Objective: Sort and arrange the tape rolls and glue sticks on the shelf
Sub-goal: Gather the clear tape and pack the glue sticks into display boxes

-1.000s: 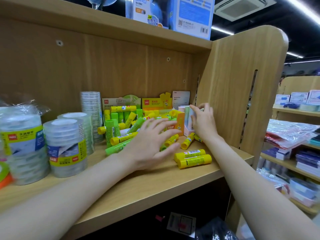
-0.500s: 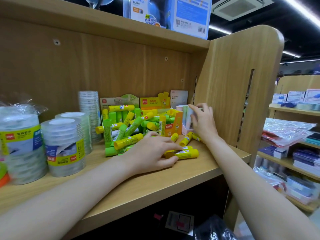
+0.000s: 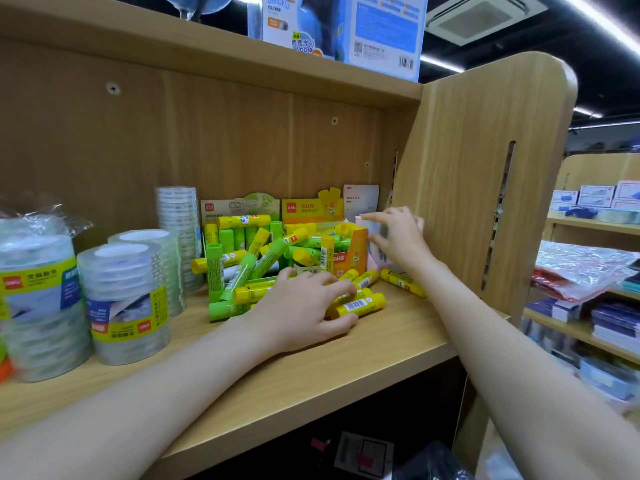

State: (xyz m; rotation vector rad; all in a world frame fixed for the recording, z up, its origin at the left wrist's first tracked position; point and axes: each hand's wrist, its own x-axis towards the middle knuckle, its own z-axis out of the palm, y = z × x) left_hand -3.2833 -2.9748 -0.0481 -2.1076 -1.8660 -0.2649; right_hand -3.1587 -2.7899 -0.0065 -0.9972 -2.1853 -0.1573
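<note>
A jumble of green and yellow glue sticks [image 3: 263,261] lies on the wooden shelf [image 3: 346,368], spilling from an orange display box [image 3: 349,258]. My left hand [image 3: 304,313] lies over the front of the pile, fingers curled round two yellow glue sticks [image 3: 360,304]. My right hand [image 3: 401,240] grips a pale pink and white box [image 3: 375,230] by the right side panel. Packs of clear tape rolls [image 3: 128,299] stand at the left, with a tall narrow stack [image 3: 178,233] behind them.
The shelf's right side panel [image 3: 485,174] stands close behind my right hand. One yellow glue stick [image 3: 401,282] lies apart near that panel. A blue globe box [image 3: 339,26] sits on the upper shelf. Other stocked shelves [image 3: 588,271] stand at the right.
My left hand came down onto the pile and drew the two loose yellow sticks back toward it, curling round them. My right hand stayed on the pale box.
</note>
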